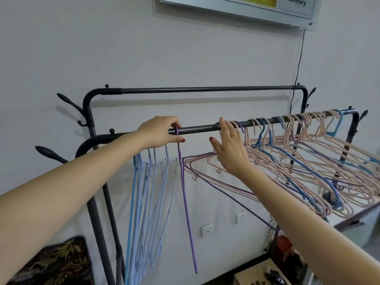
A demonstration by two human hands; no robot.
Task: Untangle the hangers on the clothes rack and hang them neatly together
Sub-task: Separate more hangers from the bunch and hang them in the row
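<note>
Left hand [162, 131] is sitting at centre frame on the front rail [197, 128] of the clothes rack, thumb and fingers pinching the hook of a purple hanger [186, 202] right where it is looping over the bar. That hanger is hanging edge-on, running down toward lower centre.

Right hand [230, 147] is just right of centre, fingers straight and spread, not gripping anything. Fingertips are reaching up to the rail; palm is lying against the left end of the tangled bunch. Gold ring [234, 135] is showing on one finger.

Blue hangers [144, 202] are hanging in a tidy group left of the purple one, below the left hand, all edge-on and close together.

Pink hangers [298, 161] are crowding the right half of the rail, out to the right edge of the frame, tilting and overlapping, with a few darker blue and purple ones mixed in. A second purple hanger [226, 192] is sticking out of that bunch toward lower centre, passing under the right forearm.

Back rail [205, 89] is sitting higher in the frame, bare. A framed sign [246, 7] is hanging at the top, cable [299, 62] dropping from it behind the rack. Patterned cushion [51, 262] is in the lower left corner.
</note>
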